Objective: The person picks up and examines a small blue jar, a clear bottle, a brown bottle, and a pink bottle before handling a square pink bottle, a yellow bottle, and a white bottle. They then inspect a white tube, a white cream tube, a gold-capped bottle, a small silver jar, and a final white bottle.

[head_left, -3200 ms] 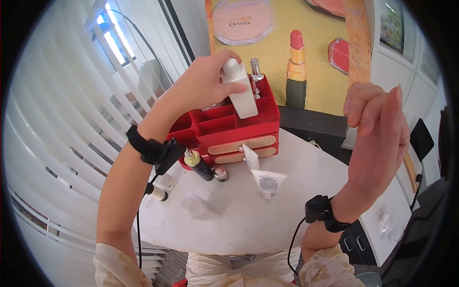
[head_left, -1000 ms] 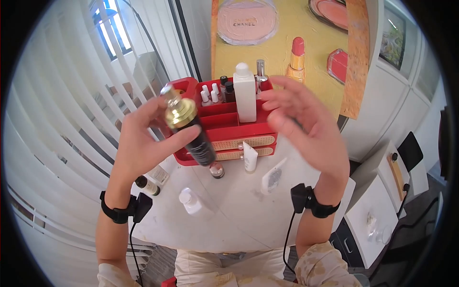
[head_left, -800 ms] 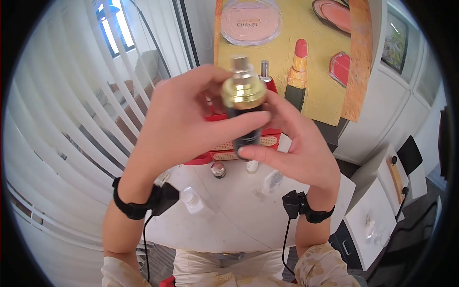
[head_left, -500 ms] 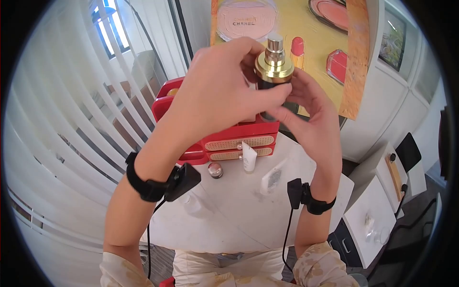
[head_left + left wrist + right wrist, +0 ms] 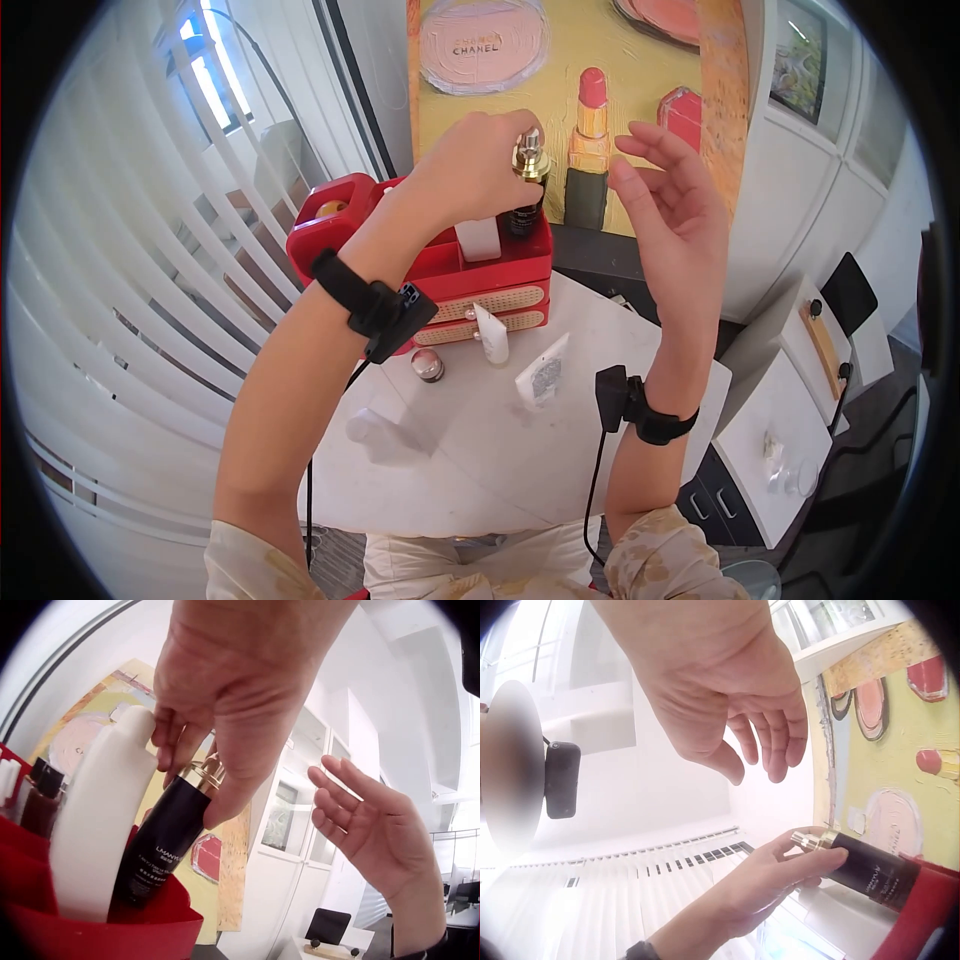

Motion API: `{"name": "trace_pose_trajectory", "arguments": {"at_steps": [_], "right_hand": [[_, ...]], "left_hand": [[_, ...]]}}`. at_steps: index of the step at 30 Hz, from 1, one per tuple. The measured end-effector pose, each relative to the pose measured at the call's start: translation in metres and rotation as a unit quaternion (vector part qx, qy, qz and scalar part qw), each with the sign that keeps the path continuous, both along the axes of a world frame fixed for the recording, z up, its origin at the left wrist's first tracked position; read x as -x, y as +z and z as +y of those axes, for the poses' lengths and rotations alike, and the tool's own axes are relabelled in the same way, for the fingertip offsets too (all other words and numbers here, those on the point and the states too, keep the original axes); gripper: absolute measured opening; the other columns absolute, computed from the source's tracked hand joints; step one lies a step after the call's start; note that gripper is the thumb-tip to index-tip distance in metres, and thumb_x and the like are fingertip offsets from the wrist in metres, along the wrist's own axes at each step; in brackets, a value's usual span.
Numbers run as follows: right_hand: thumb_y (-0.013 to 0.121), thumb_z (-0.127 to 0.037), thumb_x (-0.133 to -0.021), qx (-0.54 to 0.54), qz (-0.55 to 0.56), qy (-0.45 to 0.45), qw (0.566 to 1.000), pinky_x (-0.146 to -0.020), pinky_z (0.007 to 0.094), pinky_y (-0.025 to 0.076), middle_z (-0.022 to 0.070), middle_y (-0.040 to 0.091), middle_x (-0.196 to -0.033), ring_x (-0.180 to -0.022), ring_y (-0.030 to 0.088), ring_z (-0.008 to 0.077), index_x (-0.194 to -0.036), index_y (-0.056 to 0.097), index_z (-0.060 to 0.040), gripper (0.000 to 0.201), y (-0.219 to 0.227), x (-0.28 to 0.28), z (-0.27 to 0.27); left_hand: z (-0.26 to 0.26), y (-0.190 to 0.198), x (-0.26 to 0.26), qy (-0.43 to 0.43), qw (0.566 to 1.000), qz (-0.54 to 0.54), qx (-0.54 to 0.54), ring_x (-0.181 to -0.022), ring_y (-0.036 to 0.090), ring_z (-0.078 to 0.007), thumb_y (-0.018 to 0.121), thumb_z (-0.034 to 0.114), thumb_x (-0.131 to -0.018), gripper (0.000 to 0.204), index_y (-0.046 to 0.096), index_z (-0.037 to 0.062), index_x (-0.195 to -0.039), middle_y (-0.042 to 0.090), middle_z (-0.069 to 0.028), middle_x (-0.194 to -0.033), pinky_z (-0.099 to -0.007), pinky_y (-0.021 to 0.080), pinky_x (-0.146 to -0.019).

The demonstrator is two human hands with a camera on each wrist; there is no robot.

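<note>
My left hand (image 5: 465,165) pinches a black pump bottle (image 5: 169,840) just below its gold collar, thumb on one side and fingers on the other. The bottle's base is down in the right compartment of the red organizer (image 5: 480,283). Beside it in the organizer stands a white bottle (image 5: 101,817), mostly covered by my left hand and forearm in the head view. My right hand (image 5: 685,230) is raised to the right of the organizer, fingers loosely bent and holding nothing. The right wrist view also shows the black bottle tilted against the red wall, apart from my right hand.
In front of the organizer's woven drawers stands a white tube (image 5: 492,335). A second white tube (image 5: 543,375), a small jar with a shiny cap (image 5: 427,365) and a small white bottle (image 5: 380,437) are on the white table (image 5: 480,480). A painting (image 5: 640,190) leans behind.
The white bottle was placed in the organizer by my left hand. Then that hand lifted the black pump bottle, brought it near my right hand, and lowered it into the right compartment; my right hand drew away.
</note>
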State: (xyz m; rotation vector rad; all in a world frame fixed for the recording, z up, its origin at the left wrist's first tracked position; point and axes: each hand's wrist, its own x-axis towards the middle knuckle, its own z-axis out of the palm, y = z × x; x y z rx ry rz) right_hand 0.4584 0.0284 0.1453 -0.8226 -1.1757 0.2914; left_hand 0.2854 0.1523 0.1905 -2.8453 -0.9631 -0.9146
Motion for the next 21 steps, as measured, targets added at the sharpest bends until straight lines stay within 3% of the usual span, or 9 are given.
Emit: {"name": "trace_pose_trajectory", "arguments": {"at_steps": [3, 6, 9, 12, 15, 18, 21], "right_hand": [[0.073, -0.012, -0.095, -0.003, 0.008, 0.008, 1.000, -0.084, 0.0246, 0.051, 0.0063, 0.069, -0.113, -0.087, 0.064, 0.0083, -0.127, 0.064, -0.0005, 0.036, -0.001, -0.002, 0.002], [0.072, -0.012, -0.095, -0.005, 0.011, 0.007, 1.000, -0.083, 0.0241, 0.051, 0.0060, 0.069, -0.112, -0.086, 0.063, 0.0081, -0.127, 0.064, -0.0006, 0.035, -0.002, -0.002, 0.002], [0.071, -0.012, -0.096, -0.002, 0.003, -0.004, 1.000, -0.083, 0.0243, 0.051, 0.0059, 0.069, -0.112, -0.087, 0.065, 0.0087, -0.128, 0.064, -0.0008, 0.034, 0.000, -0.001, 0.000], [0.071, -0.012, -0.097, 0.001, -0.008, -0.003, 1.000, -0.082, 0.0242, 0.052, 0.0054, 0.069, -0.112, -0.087, 0.066, 0.0094, -0.128, 0.064, -0.0013, 0.034, -0.001, 0.000, 0.000], [0.071, -0.014, -0.098, -0.010, -0.008, 0.011, 1.000, -0.081, 0.0235, 0.052, 0.0038, 0.069, -0.112, -0.088, 0.067, 0.0097, -0.129, 0.064, -0.0020, 0.035, -0.002, -0.001, 0.003], [0.071, -0.015, -0.098, -0.005, -0.007, 0.000, 1.000, -0.080, 0.0229, 0.051, 0.0033, 0.069, -0.111, -0.089, 0.066, 0.0091, -0.128, 0.065, -0.0023, 0.034, -0.001, 0.002, 0.001], [0.071, -0.015, -0.099, -0.022, -0.020, 0.014, 0.999, -0.082, 0.0213, 0.050, 0.0032, 0.070, -0.109, -0.086, 0.064, 0.0086, -0.128, 0.065, -0.0009, 0.033, -0.003, 0.000, 0.003]], "left_hand": [[0.014, -0.009, -0.002, 0.020, 0.983, 0.055, -0.171, -0.085, 0.067, -0.0352, 0.082, 0.038, -0.071, 0.051, 0.067, -0.0025, -0.099, 0.070, -0.0188, -0.083, -0.0422, 0.051, -0.089], [0.024, -0.004, -0.007, 0.055, 0.982, 0.095, -0.154, -0.091, 0.068, -0.0375, 0.083, 0.044, -0.071, 0.056, 0.068, -0.0019, -0.099, 0.071, -0.0199, -0.084, -0.0446, 0.047, -0.095], [0.028, 0.000, -0.007, 0.083, 0.981, 0.120, -0.125, -0.093, 0.068, -0.0380, 0.084, 0.048, -0.070, 0.059, 0.069, -0.0017, -0.098, 0.071, -0.0209, -0.084, -0.0437, 0.048, -0.094], [0.033, 0.004, -0.004, 0.107, 0.979, 0.144, -0.101, -0.097, 0.069, -0.0369, 0.082, 0.060, -0.071, 0.066, 0.073, 0.0003, -0.100, 0.073, -0.0198, -0.088, -0.0421, 0.041, -0.105], [0.038, 0.003, 0.002, 0.112, 0.974, 0.151, -0.123, -0.098, 0.070, -0.0369, 0.080, 0.066, -0.071, 0.071, 0.074, 0.0004, -0.097, 0.074, -0.0201, -0.089, -0.0435, 0.043, -0.103], [0.039, 0.000, 0.007, 0.108, 0.960, 0.154, -0.205, -0.100, 0.071, -0.0363, 0.080, 0.067, -0.072, 0.079, 0.072, -0.0010, -0.111, 0.074, -0.0217, -0.096, -0.0437, 0.050, -0.096], [0.020, 0.013, 0.017, 0.102, 0.962, 0.151, -0.204, -0.102, 0.071, -0.0367, 0.079, 0.068, -0.073, 0.085, 0.070, -0.0029, -0.119, 0.074, -0.0218, -0.105, -0.0430, 0.050, -0.098]]}}
